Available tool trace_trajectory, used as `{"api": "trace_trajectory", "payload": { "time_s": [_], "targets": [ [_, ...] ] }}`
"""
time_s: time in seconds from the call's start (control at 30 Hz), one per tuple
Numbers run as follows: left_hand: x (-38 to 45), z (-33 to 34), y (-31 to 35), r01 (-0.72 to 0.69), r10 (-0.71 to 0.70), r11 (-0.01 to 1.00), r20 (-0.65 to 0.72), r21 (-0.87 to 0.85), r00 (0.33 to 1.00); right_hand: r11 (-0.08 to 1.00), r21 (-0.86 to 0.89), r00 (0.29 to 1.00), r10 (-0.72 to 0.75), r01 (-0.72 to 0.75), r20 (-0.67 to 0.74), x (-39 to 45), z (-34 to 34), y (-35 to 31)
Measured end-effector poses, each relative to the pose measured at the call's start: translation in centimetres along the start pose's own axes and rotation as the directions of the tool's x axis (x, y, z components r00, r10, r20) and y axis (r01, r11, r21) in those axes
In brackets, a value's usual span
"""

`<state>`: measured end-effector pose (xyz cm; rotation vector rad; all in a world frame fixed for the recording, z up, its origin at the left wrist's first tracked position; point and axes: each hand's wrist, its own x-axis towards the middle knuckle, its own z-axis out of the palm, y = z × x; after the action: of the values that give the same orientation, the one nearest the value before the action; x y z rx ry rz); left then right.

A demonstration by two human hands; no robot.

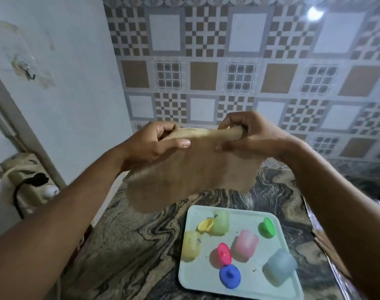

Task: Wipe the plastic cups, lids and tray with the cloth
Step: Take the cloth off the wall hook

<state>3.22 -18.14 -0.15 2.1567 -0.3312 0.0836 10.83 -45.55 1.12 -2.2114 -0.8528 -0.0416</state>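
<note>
1. You hold the cloth (191, 165) up over the desk (128, 241), stretched by its rolled top edge. The left hand (154, 144) and right hand (249, 137) each have fingers curled round that edge, with the thumbs pinching the front. The rest hangs loose below.

2. The cloth looks thin, soft and light. It will drape and bunch, so I would fold it into a pad before wiping. Its lower edge is blurred.

3. The tray (290, 276) lies on the desk below and to the right of the cloth, apart from it. It appears to be stiff, smooth plastic with a low rim and dark specks on it. It may slide under a wipe, so steady it by a rim.

4. Four cups lie tipped on the tray: yellow (191, 245), green (221, 223), pink (246, 244) and blue (279, 267). They look light, thin-walled and prone to rolling. Take each round its wall.

5. Four lids lie among them: yellow (205, 225), green (268, 226), pink (224, 253) and blue (230, 276). They are small and probably slick, so pinch them at the rim.

6. The desk is glossy, swirl-patterned stone. Patterned tiles (245, 68) cover the back wall. A painted wall with a hook (29, 71) stands to the left.
</note>
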Motion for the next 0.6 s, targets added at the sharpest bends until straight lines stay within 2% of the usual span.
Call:
{"api": "trace_trajectory", "payload": {
  "time_s": [0.13,0.33,0.5,0.6],
  "targets": [
    [0.6,0.1,1.6,0.001,-0.012,0.991,0.088,0.130,0.996,0.990,-0.136,0.999,0.035,-0.031,0.026,-0.7,-1.0,-0.1],
    [1.5,1.5,2.4,-0.074,0.071,0.982,0.024,0.172,0.997,0.992,-0.067,0.994,0.103,-0.106,-0.047,-2.1,0.0,-0.5],
    [1.9,4.9,2.1,-0.091,0.107,0.985,-0.108,0.145,0.988,0.984,-0.058,0.941,0.141,-0.166,-0.308,-3.0,3.1,1.2],
    [2.6,7.5,1.5,-0.047,0.049,0.999,-0.218,0.014,0.975,0.987,0.001,0.891,0.143,-0.158,-0.430,-3.6,5.0,2.1]
  ]
}}
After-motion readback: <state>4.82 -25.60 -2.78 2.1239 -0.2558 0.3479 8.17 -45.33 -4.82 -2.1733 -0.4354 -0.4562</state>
